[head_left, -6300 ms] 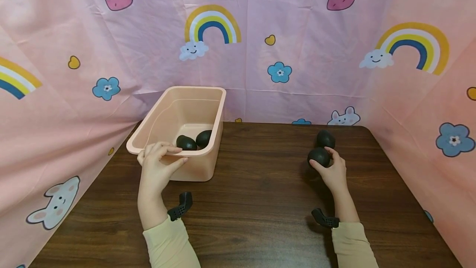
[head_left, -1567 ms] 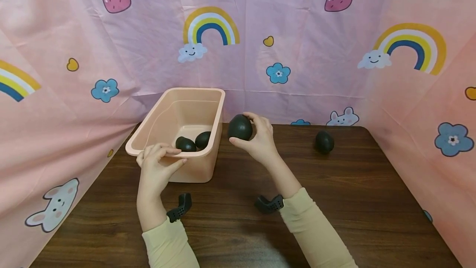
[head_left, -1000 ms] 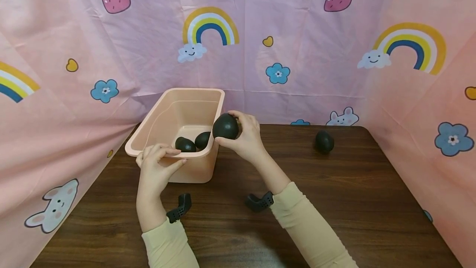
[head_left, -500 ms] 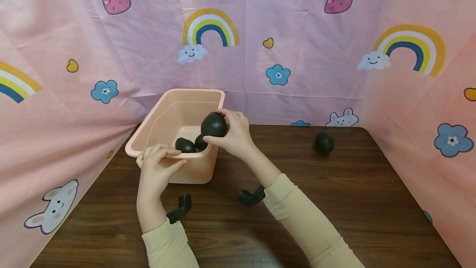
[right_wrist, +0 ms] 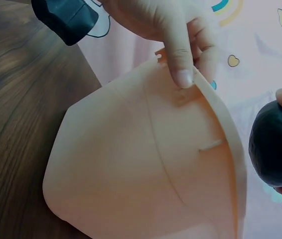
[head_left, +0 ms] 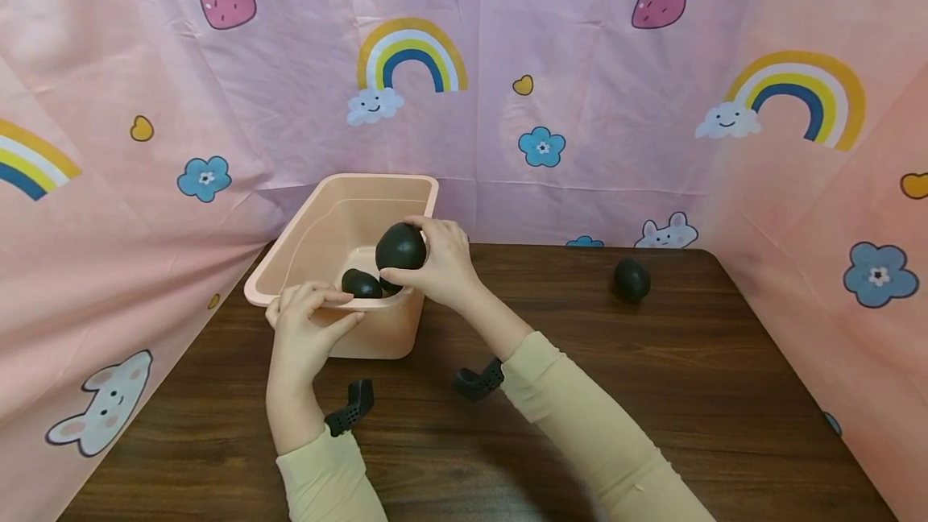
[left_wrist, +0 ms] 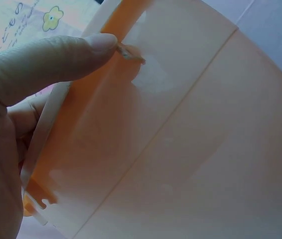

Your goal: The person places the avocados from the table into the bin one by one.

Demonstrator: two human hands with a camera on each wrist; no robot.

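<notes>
Head view: a dark wooden table (head_left: 652,393) fills the lower part of the scene, backed by a pink printed cloth (head_left: 616,63). On its left rear stands a peach plastic bin (head_left: 319,224), rectangular with rounded corners and a flared rim. The left hand (head_left: 308,329) grips the bin's near rim, thumb outside and fingers curled over the edge. The right hand (head_left: 438,264) holds a dark avocado (head_left: 400,246) over the bin's open top, near its right wall, fingers wrapped round it. The avocado is blackish-green, egg-shaped and matte. Two more avocados (head_left: 361,283) lie on the bin's floor, and a last avocado (head_left: 631,279) sits alone on the table, well apart to the right.
</notes>
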